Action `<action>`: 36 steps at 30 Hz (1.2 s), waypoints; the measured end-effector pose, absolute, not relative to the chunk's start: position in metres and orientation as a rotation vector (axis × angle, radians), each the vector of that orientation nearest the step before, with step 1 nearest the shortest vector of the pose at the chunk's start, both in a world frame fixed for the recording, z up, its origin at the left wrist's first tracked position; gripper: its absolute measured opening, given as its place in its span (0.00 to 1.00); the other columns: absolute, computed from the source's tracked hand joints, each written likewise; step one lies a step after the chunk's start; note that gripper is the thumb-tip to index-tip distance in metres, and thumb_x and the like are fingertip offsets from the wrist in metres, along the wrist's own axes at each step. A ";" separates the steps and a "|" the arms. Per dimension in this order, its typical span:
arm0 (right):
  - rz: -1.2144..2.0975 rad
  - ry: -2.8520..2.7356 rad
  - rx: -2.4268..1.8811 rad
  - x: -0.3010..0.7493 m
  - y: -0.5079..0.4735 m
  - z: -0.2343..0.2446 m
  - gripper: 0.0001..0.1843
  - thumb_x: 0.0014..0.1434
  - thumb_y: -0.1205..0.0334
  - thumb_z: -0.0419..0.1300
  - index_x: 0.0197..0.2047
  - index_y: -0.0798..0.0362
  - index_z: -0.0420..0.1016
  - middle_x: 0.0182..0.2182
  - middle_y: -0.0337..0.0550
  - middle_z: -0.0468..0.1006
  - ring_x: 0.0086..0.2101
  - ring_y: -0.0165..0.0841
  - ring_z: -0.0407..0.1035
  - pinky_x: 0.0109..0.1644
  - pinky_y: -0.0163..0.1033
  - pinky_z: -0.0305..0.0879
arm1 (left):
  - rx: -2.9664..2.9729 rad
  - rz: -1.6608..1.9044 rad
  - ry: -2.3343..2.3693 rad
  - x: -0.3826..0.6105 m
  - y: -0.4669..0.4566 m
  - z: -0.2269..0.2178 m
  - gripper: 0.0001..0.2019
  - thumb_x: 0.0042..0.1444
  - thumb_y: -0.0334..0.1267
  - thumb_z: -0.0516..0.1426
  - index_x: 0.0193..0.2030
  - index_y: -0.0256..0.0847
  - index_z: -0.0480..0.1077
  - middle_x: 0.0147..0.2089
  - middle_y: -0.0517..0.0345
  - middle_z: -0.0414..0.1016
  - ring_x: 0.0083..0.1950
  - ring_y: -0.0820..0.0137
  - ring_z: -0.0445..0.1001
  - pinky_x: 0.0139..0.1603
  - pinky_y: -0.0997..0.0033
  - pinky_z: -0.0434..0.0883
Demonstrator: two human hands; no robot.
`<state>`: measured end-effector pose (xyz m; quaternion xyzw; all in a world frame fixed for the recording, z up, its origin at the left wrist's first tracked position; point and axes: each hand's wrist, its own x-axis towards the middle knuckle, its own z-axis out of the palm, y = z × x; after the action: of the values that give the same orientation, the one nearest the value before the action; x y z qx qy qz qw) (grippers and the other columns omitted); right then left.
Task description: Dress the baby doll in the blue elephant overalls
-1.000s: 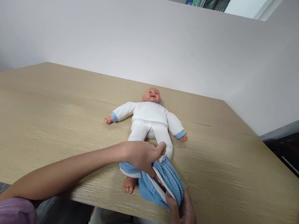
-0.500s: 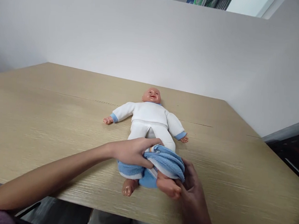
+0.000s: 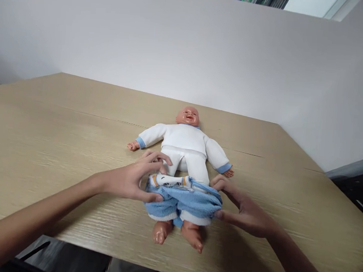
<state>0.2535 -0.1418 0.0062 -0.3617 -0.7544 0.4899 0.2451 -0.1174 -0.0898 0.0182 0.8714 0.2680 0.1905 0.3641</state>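
On its back lies a baby doll (image 3: 185, 137) in a white top with blue cuffs, head toward the wall and feet toward me. Blue doll pants (image 3: 192, 205) with white hems are bunched around its lower legs, both feet sticking out below. A patterned white and orange band shows at the waist of the pants. My left hand (image 3: 137, 176) is at their left side, fingers apart, thumb against the cloth. At the right side my right hand (image 3: 241, 206) has its fingers spread, the thumb and fingertips close to or touching the pants.
The doll rests on a wooden table (image 3: 75, 145) with a seam across it. A pale wall (image 3: 175, 44) rises behind. The table's front edge runs close to me, and a dark object (image 3: 355, 181) stands beyond the right edge.
The doll's right-hand foot, earlier lifted, now lies down. Both hands have loosened their grip on the pants and moved apart to either side. The waistband now lies across both legs.
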 end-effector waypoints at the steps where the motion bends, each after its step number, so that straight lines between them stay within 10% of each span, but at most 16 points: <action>1: 1.386 -2.029 -0.932 0.252 -0.134 0.005 0.11 0.69 0.53 0.68 0.48 0.46 0.74 0.48 0.42 0.72 0.51 0.40 0.68 0.59 0.42 0.62 | 2.151 0.514 0.657 -0.118 -0.086 0.014 0.16 0.63 0.47 0.68 0.50 0.43 0.73 0.69 0.49 0.65 0.71 0.53 0.62 0.72 0.54 0.60; 7: 1.727 -1.427 -0.811 0.236 -0.091 -0.029 0.13 0.60 0.52 0.70 0.43 0.48 0.74 0.36 0.38 0.69 0.37 0.35 0.63 0.43 0.38 0.62 | 1.619 0.747 0.775 -0.099 -0.066 -0.023 0.15 0.69 0.51 0.61 0.49 0.41 0.69 0.40 0.60 0.69 0.42 0.67 0.70 0.44 0.67 0.68; 16: 1.800 -0.920 -0.959 0.208 -0.103 -0.041 0.13 0.57 0.53 0.71 0.42 0.47 0.76 0.36 0.39 0.72 0.36 0.36 0.66 0.43 0.39 0.67 | 1.292 0.663 0.702 -0.101 -0.082 -0.029 0.20 0.68 0.50 0.65 0.61 0.44 0.77 0.64 0.48 0.79 0.66 0.53 0.75 0.72 0.53 0.68; 23: 1.782 -1.148 -1.007 0.216 -0.105 -0.047 0.17 0.61 0.48 0.72 0.44 0.49 0.75 0.34 0.37 0.69 0.33 0.32 0.62 0.38 0.37 0.61 | 1.017 0.762 0.610 -0.096 -0.078 -0.049 0.24 0.68 0.50 0.66 0.66 0.45 0.74 0.63 0.46 0.81 0.65 0.54 0.78 0.68 0.53 0.72; 32: 1.030 -1.513 -1.252 0.209 -0.074 -0.015 0.09 0.67 0.51 0.57 0.41 0.46 0.72 0.33 0.37 0.66 0.35 0.38 0.58 0.40 0.42 0.57 | 1.684 0.954 0.901 -0.099 -0.046 -0.013 0.17 0.69 0.55 0.61 0.49 0.43 0.73 0.53 0.52 0.76 0.61 0.58 0.71 0.69 0.55 0.64; 36: 0.892 -1.412 -1.444 0.199 -0.043 -0.028 0.09 0.63 0.50 0.57 0.36 0.45 0.67 0.28 0.36 0.61 0.33 0.40 0.58 0.40 0.43 0.58 | 1.606 0.927 1.000 -0.093 -0.021 -0.021 0.20 0.69 0.59 0.59 0.46 0.42 0.67 0.38 0.61 0.69 0.42 0.66 0.69 0.50 0.62 0.69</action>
<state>0.1988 -0.0429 -0.0275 -0.5842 -0.5710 0.3606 0.4501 -0.0930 -0.0212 -0.0209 0.6625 0.4123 0.3825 0.4947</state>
